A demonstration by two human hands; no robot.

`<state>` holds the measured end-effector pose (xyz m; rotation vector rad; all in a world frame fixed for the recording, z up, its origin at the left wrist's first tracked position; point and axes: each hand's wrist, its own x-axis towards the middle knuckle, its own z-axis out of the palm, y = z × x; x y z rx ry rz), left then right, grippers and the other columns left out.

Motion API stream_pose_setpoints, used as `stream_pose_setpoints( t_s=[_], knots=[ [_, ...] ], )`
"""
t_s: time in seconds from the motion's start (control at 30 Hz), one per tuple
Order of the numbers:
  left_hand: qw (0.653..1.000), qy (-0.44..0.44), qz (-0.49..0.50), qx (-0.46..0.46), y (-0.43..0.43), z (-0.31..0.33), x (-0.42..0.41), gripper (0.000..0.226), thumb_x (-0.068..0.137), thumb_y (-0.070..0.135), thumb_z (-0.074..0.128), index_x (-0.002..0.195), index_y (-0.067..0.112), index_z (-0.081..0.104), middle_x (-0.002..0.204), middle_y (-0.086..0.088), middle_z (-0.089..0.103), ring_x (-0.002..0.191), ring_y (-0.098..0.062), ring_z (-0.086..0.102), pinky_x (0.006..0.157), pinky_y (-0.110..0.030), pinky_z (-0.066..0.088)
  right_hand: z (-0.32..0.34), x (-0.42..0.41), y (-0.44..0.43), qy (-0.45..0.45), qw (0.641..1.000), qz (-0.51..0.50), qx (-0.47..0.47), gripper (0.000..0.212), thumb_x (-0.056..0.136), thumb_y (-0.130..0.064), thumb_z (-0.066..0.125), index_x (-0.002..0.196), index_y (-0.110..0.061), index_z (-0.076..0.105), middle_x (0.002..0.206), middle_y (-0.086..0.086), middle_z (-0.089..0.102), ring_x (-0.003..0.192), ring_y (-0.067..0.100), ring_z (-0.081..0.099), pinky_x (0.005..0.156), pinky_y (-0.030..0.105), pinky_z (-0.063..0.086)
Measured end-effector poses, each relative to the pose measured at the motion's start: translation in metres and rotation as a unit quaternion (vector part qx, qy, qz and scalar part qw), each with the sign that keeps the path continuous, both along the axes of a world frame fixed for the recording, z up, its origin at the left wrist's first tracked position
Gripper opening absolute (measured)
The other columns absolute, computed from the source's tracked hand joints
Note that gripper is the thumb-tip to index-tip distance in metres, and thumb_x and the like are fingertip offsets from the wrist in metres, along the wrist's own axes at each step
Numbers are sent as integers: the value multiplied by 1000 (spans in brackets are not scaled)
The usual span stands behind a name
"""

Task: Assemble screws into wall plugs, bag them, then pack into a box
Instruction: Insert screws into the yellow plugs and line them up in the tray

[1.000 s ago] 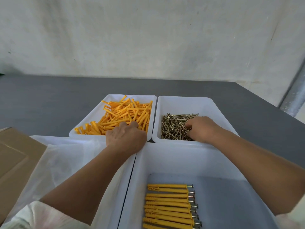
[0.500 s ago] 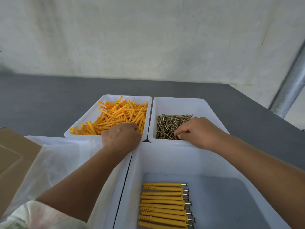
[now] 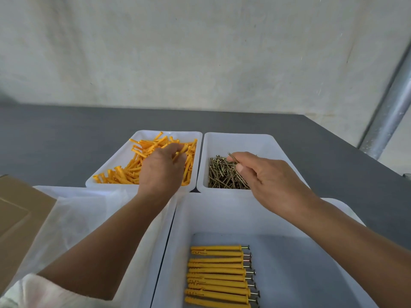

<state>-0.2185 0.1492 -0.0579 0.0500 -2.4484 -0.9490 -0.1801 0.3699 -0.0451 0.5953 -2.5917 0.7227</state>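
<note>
A dark grey table point(image 3: 55, 147) runs back to a pale wall, with a metal pipe point(image 3: 387, 121) slanting up at the far right. Nearest the person stands a large white bin point(image 3: 222, 210), and touching its left side is a second bin point(image 3: 142, 252) filled with clear plastic bags point(image 3: 77, 218). A cardboard box point(image 3: 20, 214) sits at the left edge, partly over those bags.

Beyond the bins, two white trays stand side by side. The left tray point(image 3: 124, 156) holds a loose heap of orange wall plugs point(image 3: 124, 176), and the right tray point(image 3: 244, 143) holds a pile of brass-coloured screws point(image 3: 220, 174).

The left hand point(image 3: 160, 172) hangs over the plug heap, its fingers curled together around one wall plug point(image 3: 178, 154). The right hand point(image 3: 271, 181) is over the near right part of the screw tray – thumb and forefinger clamped on a single screw point(image 3: 233, 157), whose tip points up and away.

On the floor of the large bin, toward its left, lie the assembled plugs point(image 3: 218, 276) in a neat row – each with a screw head sticking out on the right.
</note>
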Motion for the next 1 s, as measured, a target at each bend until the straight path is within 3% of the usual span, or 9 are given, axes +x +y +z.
stream_pose_setpoints(
  t_s=[0.1,0.17,0.23,0.33,0.43,0.57,0.73,1.0],
  knots=[
    [993,30,-45,109,8,11,3,22,95,31,53,112,30,68,68,7,64,54,-7,52,55,-25,45,-1,-2,2,0,1000,-11,-2,27,103,-27,43,122,-29,61,60,-5,50,57,6,46,57,24,35],
    [980,15,-76,185,13,16,6,19,96,30,55,108,30,69,71,3,63,61,-10,54,63,-35,55,-2,-1,1,-1,1000,-15,8,26,102,-25,44,122,-28,61,64,-7,52,61,5,47,59,25,36],
    [950,-28,-115,289,16,22,11,14,97,24,56,100,26,69,79,-5,63,73,-17,59,70,-38,61,-3,1,-1,-2,1000,-12,16,28,102,-23,45,123,-29,62,69,-12,53,67,5,49,61,24,37],
    [894,-84,-142,416,20,26,14,11,97,16,57,93,14,67,83,-7,64,77,-18,67,62,-29,60,-2,3,-3,-7,999,0,51,24,100,-21,46,112,-24,67,79,-8,62,76,11,54,72,31,45],
    [853,-118,-148,486,20,25,14,13,97,13,57,90,5,63,80,-9,65,73,-19,69,60,-30,58,-1,4,-6,-22,998,15,59,20,99,-22,48,101,-23,68,78,-7,64,74,10,54,66,29,44],
    [826,-127,-153,528,20,24,13,11,98,8,54,91,2,61,86,-13,64,69,-18,71,56,-29,57,-2,7,-8,-71,996,24,54,20,99,-26,49,100,-31,69,72,-12,63,65,2,55,52,14,38],
    [824,-123,-132,538,20,22,12,5,97,5,54,95,4,58,85,-13,65,64,-16,72,55,-31,58,-2,9,-8,-94,995,21,37,20,98,-27,51,104,-31,70,66,-12,59,57,-2,52,54,10,40],
    [818,-124,-119,549,20,20,11,25,96,4,56,120,5,50,93,-16,66,67,-20,73,55,-32,58,-3,9,-7,-127,991,28,22,20,98,-24,51,102,-29,70,48,-17,52,44,5,52,43,17,44]
  ],
)
